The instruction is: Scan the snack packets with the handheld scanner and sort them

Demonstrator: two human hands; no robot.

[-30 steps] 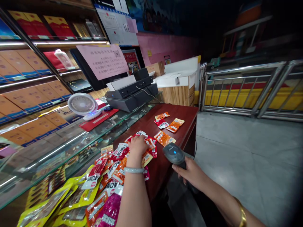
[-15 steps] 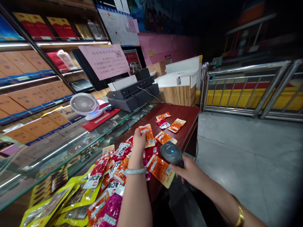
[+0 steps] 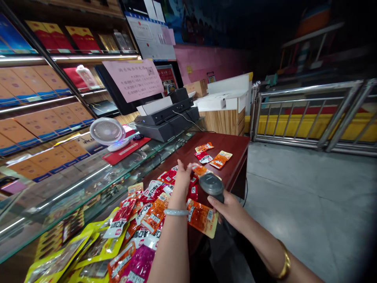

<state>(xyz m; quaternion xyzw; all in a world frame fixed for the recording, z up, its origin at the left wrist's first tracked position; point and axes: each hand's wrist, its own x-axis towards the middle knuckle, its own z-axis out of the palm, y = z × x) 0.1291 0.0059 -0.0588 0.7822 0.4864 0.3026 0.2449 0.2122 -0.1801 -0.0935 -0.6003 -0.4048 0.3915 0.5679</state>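
Observation:
My right hand (image 3: 228, 208) is wrapped round the handle of a dark grey barcode scanner (image 3: 211, 184), its head turned toward the packets. Close to those fingers, an orange snack packet (image 3: 202, 217) lies at the table's near edge. My left hand (image 3: 183, 175), with a pale bangle at the wrist, reaches over the heap; thumb and fingers look apart with no packet visible between them. Beside it lies another orange packet (image 3: 200, 169), partly behind the scanner. Red-and-white packets (image 3: 153, 189) and large yellow bags (image 3: 88, 247) spread out to the left.
On the dark red table (image 3: 232, 139) several small packets lie apart, including an orange one (image 3: 220, 159). A glass counter (image 3: 97, 177) runs along the left, bearing a white fan (image 3: 107, 131) and a dark grey machine (image 3: 167, 122). A metal railing (image 3: 306, 88) stands at right.
The orange packet that was in my left hand is out of its grip, and that hand has shifted slightly right. The scanner stays in my right hand, moved a little and tilted more upright.

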